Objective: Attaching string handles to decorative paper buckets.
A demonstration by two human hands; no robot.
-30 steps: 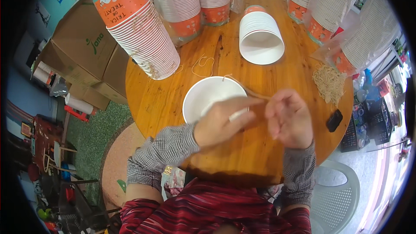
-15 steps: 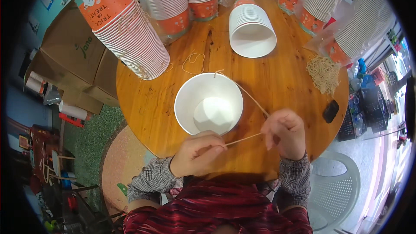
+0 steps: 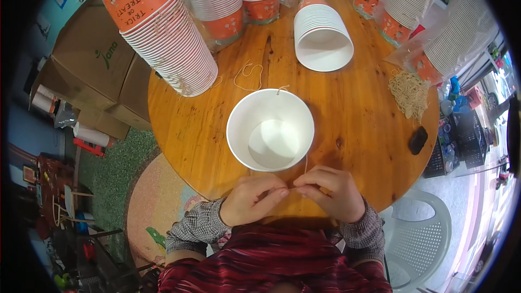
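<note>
A white paper bucket [image 3: 242,122] stands on the round wooden table, its mouth facing up toward me. A thin tan string [image 3: 306,161] is tied at its far rim; the rest passes beside the bucket's right side and down to my hands. My left hand [image 3: 252,201] pinches the string's end near the bucket's front edge. Close by on the right, my right hand [image 3: 332,192] also pinches the string, with a short length between the fingertips of both hands. Part of the string is hidden by the bucket and my fingers.
Nested paper buckets [image 3: 324,49] lie on their side beyond. A tall stack [image 3: 168,43] leans at left; bagged stacks [image 3: 220,11] line the back. A loose string [image 3: 249,78] lies behind the bucket. At right are a string pile [image 3: 410,96] and a small black object [image 3: 417,140].
My right hand has come down and left, close to my left hand. The string, stretched up to the rim before, now hangs low by the bucket's right side. The view has shifted slightly.
</note>
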